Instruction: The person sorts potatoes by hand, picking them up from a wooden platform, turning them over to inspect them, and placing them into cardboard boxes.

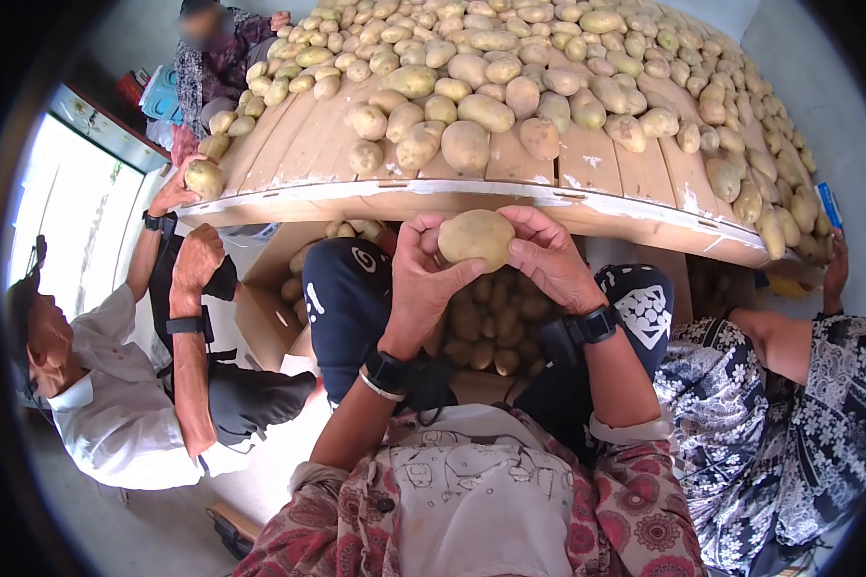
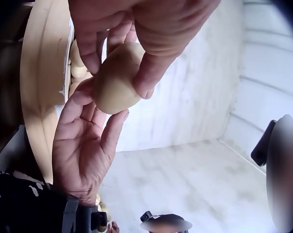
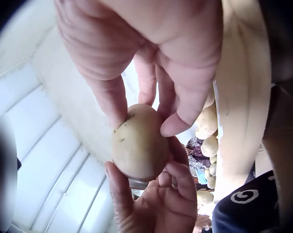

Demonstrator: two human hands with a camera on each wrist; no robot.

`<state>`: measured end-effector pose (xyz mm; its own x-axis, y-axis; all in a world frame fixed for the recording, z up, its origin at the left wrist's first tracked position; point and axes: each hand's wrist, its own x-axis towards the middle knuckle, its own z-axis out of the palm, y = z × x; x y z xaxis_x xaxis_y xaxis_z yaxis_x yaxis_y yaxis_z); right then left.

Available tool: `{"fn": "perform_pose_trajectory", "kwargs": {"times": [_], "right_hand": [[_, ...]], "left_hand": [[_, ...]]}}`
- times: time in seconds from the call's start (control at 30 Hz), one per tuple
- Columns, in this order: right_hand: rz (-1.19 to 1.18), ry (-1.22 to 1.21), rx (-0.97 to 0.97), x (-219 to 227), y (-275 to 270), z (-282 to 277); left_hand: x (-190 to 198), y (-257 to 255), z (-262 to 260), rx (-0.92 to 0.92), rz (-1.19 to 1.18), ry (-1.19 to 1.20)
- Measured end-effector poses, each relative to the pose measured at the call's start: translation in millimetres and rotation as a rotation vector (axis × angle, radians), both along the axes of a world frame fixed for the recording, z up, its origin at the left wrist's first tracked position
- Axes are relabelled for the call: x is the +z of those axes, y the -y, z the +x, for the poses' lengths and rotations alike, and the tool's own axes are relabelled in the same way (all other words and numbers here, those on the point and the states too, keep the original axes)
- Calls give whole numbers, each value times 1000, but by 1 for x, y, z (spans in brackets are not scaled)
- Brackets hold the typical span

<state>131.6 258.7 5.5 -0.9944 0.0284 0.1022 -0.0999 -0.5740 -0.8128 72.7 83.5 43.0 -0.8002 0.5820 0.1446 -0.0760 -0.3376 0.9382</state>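
Observation:
One pale yellow potato (image 1: 476, 239) is held up between both hands, in front of the table's near edge. My left hand (image 1: 420, 272) grips its left end, with the thumb along the near side. At the other end my right hand (image 1: 554, 261) pinches it between thumb and fingers. The left wrist view shows the potato (image 2: 119, 77) with a thumb pressed on its side. Small dark marks show on the potato's skin (image 3: 140, 141) in the right wrist view. Below the hands, a box of potatoes (image 1: 491, 327) stands between the knees.
A wooden table (image 1: 587, 163) heaped with potatoes (image 1: 467, 144) spans the far side. At left a seated person (image 1: 115, 385) touches a potato (image 1: 204, 180) at the table's corner. Another person in a flowered garment (image 1: 760, 433) sits at right. A cardboard box (image 1: 265, 322) stands left of the knees.

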Motion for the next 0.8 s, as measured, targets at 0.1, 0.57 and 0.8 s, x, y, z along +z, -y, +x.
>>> {"fn": "perform_pose_trajectory", "kwargs": {"times": [0.1, 0.57, 0.8], "right_hand": [[-34, -37, -1, -2, -1, 0], [-20, -50, 23, 2, 0, -6], [-38, -35, 27, 6, 2, -8]], "left_hand": [[-2, -1, 1, 34, 43, -7], [11, -9, -3, 95, 54, -138], [9, -7, -6, 77, -21, -243]]}}
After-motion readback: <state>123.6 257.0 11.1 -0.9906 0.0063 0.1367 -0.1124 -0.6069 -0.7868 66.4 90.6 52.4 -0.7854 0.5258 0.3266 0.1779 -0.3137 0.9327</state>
